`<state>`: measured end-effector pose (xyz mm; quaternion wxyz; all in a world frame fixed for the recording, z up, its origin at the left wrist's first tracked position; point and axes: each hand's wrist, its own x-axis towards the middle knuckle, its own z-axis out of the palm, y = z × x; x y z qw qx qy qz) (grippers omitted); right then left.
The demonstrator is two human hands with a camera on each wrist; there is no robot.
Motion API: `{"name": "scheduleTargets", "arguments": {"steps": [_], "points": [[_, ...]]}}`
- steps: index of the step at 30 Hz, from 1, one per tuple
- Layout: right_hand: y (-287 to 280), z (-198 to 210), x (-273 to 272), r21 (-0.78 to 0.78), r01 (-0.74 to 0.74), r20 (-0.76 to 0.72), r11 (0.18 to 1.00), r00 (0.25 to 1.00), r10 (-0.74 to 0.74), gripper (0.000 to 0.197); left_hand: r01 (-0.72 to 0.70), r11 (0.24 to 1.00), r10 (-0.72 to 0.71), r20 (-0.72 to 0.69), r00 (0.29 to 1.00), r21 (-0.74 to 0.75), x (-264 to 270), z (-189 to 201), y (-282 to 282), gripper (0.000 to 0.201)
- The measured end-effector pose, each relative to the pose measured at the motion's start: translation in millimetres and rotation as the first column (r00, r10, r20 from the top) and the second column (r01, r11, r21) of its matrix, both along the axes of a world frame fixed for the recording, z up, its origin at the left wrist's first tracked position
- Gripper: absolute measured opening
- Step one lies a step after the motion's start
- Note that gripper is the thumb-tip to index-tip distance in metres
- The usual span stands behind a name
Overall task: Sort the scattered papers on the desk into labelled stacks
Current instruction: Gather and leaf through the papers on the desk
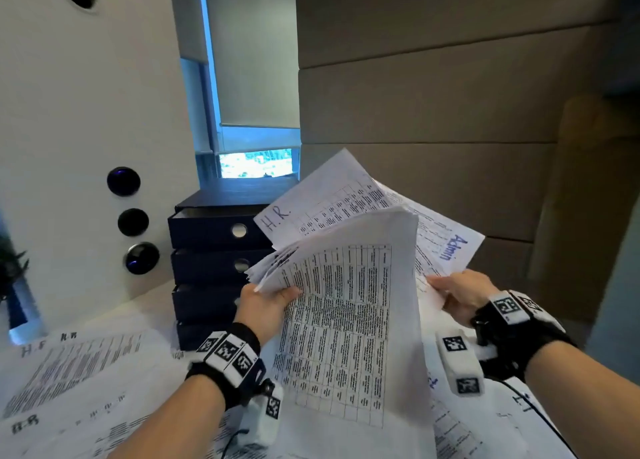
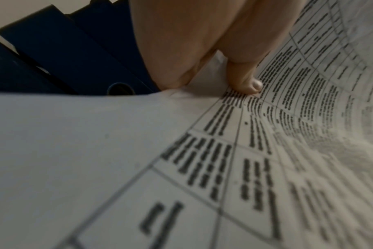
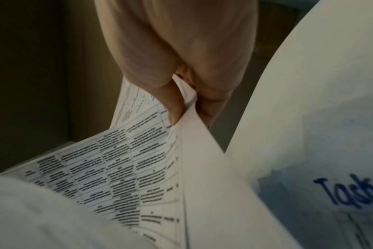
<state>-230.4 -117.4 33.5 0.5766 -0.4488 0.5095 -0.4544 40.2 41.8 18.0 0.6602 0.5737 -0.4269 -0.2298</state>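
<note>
Your left hand [image 1: 266, 306] holds a fanned sheaf of papers [image 1: 343, 306] up off the counter [image 1: 152, 306], its grip clamped on their left edge: in the left wrist view your thumb [image 2: 248, 80] presses down on the printed table of the top sheet [image 2: 181, 151], and the other fingers are hidden behind the paper. Your right hand [image 1: 462, 294] pinches the lower edge of a sheet marked "Admin" [image 1: 446, 247] at the right of the fan; the right wrist view shows your fingers [image 3: 172, 104] closed on the paper's edge with a printed table page [image 3: 121, 168] spreading out below them. Behind the top sheet a page marked "H.R." [image 1: 311, 202] stands tilted up at the back of the sheaf. More papers [image 1: 76, 372] lie spread flat on the counter to your lower left, some with handwritten labels that are too blurred to read surely, and further sheets [image 1: 460, 424] lie under your right forearm. A stack of dark blue file boxes [image 1: 214, 257] stands on the counter just behind your left hand, against the white panel [image 1: 86, 112] with three round dark buttons [image 1: 133, 221].
</note>
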Motion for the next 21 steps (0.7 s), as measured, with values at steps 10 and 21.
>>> {"name": "scheduleTargets", "arguments": {"steps": [10, 21], "points": [[17, -11, -4, -0.042, -0.22, 0.113, 0.975, 0.968, 0.224, 0.033, -0.151, 0.987, 0.136, -0.201, 0.97, -0.06, 14, 6, -4, 0.014], [34, -34, 2, -0.101, -0.272, -0.042, 0.957, 0.962, 0.269, 0.039, -0.176, 0.968, 0.12, -0.29, 0.95, -0.177, 13, 16, -3, 0.016]]}}
